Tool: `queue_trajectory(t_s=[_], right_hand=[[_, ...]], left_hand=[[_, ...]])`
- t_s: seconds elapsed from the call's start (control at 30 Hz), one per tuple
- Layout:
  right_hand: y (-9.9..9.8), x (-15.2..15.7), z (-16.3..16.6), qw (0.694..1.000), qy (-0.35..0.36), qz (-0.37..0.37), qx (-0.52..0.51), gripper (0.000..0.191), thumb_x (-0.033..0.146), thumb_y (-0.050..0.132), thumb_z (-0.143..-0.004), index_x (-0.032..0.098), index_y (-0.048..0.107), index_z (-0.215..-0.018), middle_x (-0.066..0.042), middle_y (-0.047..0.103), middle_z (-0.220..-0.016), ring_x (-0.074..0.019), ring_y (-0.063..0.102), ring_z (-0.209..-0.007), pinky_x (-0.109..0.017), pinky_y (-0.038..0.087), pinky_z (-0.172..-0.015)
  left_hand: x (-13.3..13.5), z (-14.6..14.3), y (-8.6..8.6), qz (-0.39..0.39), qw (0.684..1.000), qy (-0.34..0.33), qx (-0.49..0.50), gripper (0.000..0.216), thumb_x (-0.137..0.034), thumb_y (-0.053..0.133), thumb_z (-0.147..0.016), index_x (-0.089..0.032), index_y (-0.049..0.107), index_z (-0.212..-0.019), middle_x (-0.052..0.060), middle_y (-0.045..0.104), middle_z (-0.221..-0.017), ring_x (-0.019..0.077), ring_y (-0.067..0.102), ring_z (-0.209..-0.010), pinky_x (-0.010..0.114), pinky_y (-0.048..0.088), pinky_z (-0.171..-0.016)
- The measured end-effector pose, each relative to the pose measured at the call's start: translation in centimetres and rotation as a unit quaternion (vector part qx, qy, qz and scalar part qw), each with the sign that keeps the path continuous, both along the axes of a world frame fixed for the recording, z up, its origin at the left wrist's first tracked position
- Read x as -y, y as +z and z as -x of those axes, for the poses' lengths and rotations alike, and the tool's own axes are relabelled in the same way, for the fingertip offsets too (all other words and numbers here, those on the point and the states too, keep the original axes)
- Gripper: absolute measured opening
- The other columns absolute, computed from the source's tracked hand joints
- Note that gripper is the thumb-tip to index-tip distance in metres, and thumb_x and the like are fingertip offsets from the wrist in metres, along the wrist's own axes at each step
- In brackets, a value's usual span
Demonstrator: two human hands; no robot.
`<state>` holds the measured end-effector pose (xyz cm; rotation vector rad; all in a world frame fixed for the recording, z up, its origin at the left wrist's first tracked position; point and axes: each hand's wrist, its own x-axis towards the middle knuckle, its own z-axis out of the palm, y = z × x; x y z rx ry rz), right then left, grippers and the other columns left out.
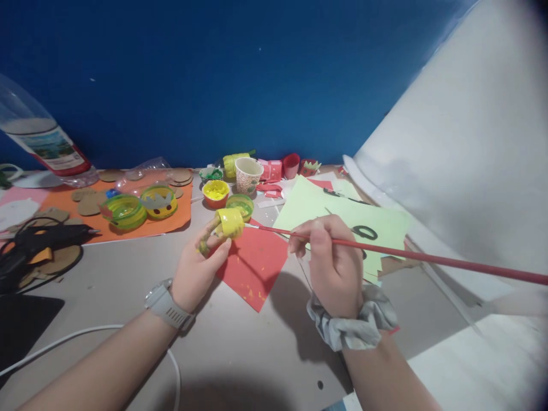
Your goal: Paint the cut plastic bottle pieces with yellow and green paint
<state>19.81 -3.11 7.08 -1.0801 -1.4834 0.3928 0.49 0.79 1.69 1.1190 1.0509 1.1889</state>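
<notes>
My left hand point(204, 260) is closed around a small yellow-painted cylinder point(230, 221), with yellow smears on its fingers. In my right hand point(329, 257) is a long red paintbrush point(385, 250), gripped near the bristle end. Its tip touches, or almost touches, the right side of the cylinder. Below the cylinder lies a red paper sheet point(257, 262) marked with yellow flecks. Just behind my left hand stand a red tub of yellow paint point(216, 193) and a green clear cup point(240, 206). A patterned paper cup point(249, 176) is farther back.
On the left, an orange sheet point(182, 217) carries two green-yellow rings point(124, 212) and cardboard discs. A black glue gun point(64, 234) and a tilted bottle point(51, 145) are nearby. Scissors point(365, 232) lie on green paper point(308, 200). A white cable point(85, 330) crosses the front left.
</notes>
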Motion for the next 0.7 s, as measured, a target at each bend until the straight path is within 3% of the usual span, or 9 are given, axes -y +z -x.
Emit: queue_trajectory(t_s=[0.13,0.33,0.5,0.6,0.7], right_hand=[[-0.08,-0.02,-0.07,0.999,-0.01,0.011,0.044,0.024,0.028,0.041,-0.103,0.022,0.057,-0.086,0.003,0.058,-0.07,-0.0091,0.055,-0.061,-0.025,0.044,-0.059],[-0.02,0.05,-0.01,1.0,0.009,-0.006,0.018,0.022,0.029,0.043,-0.102,0.022,0.057,-0.087,0.003,0.059,-0.07,-0.0104,0.054,-0.06,-0.026,0.042,-0.055],[-0.12,0.1,0.06,0.999,-0.024,-0.008,0.048,0.024,0.027,0.041,-0.103,0.022,0.057,-0.085,0.003,0.057,-0.069,-0.0107,0.053,-0.059,-0.028,0.043,-0.059],[-0.21,0.18,0.04,0.999,0.013,-0.021,0.03,0.022,0.026,0.041,-0.103,0.023,0.057,-0.088,0.003,0.058,-0.07,-0.011,0.054,-0.062,-0.027,0.044,-0.059],[-0.27,0.25,-0.07,0.997,0.021,-0.009,0.078,0.02,0.021,0.043,-0.101,0.022,0.057,-0.086,0.003,0.057,-0.071,-0.0112,0.054,-0.064,-0.026,0.044,-0.061]], left_hand=[[-0.02,0.02,0.08,0.003,1.0,-0.009,0.004,0.064,-0.037,0.073,-0.082,-0.022,0.049,-0.139,0.008,0.072,-0.12,0.0246,0.06,-0.123,0.04,0.044,-0.111],[-0.05,0.06,0.01,-0.011,1.0,-0.009,-0.011,0.064,-0.037,0.072,-0.083,-0.022,0.049,-0.14,0.009,0.07,-0.124,0.0261,0.059,-0.124,0.043,0.041,-0.113],[-0.05,0.05,-0.11,-0.011,1.0,-0.016,-0.001,0.064,-0.036,0.072,-0.084,-0.022,0.048,-0.141,0.01,0.069,-0.125,0.0261,0.059,-0.124,0.042,0.042,-0.112],[-0.07,0.06,-0.15,-0.005,1.0,-0.015,0.005,0.066,-0.036,0.072,-0.083,-0.022,0.046,-0.142,0.009,0.069,-0.126,0.0253,0.06,-0.123,0.042,0.042,-0.112],[-0.14,0.09,-0.2,0.013,1.0,-0.007,0.004,0.072,-0.037,0.074,-0.081,-0.02,0.043,-0.144,0.01,0.071,-0.122,0.0266,0.059,-0.124,0.045,0.04,-0.113]])
